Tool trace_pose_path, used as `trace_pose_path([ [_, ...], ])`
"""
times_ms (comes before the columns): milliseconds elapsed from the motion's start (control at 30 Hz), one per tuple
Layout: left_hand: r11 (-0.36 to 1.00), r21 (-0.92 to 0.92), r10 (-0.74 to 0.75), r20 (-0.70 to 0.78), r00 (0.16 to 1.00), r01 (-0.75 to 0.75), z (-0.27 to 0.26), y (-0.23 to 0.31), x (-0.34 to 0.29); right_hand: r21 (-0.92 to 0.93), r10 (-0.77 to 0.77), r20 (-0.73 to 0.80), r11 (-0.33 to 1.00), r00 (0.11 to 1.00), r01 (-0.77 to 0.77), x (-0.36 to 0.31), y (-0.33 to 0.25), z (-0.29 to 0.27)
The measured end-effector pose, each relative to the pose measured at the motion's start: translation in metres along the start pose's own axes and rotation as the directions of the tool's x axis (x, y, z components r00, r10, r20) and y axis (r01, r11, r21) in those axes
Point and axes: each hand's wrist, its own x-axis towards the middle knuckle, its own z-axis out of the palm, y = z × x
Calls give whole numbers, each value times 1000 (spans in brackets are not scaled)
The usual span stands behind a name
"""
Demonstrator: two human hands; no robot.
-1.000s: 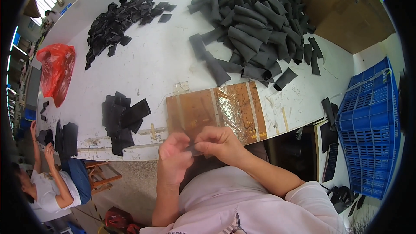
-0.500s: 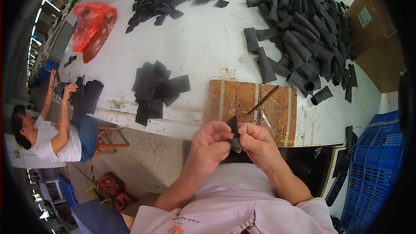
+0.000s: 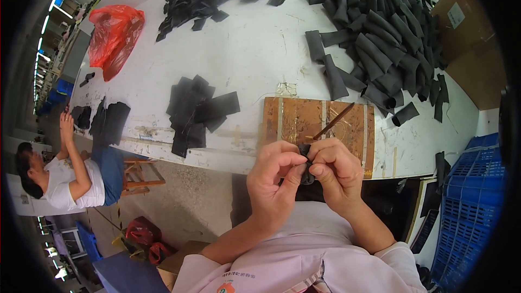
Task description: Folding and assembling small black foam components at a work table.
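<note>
Head view: black piece (image 3: 307, 176) between fingers (image 3: 288, 158), long axis toward board (image 3: 304, 115)

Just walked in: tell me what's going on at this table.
A person is pinching a small dark piece between the fingers of the left hand and right hand, which partly hide it. The hands are at the near edge of a brown board with a thin brown stick lying on it. Beyond, to the right, is a heap of dark tubes; flat dark pieces lie overlapped to the left. Another person sits farther left.
</note>
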Motion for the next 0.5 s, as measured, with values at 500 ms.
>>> trace_pose_path([
  [500,79,-723,170,688,706,686,13,49,76,165,99,133,979,986,-120,69,-64,-42],
])
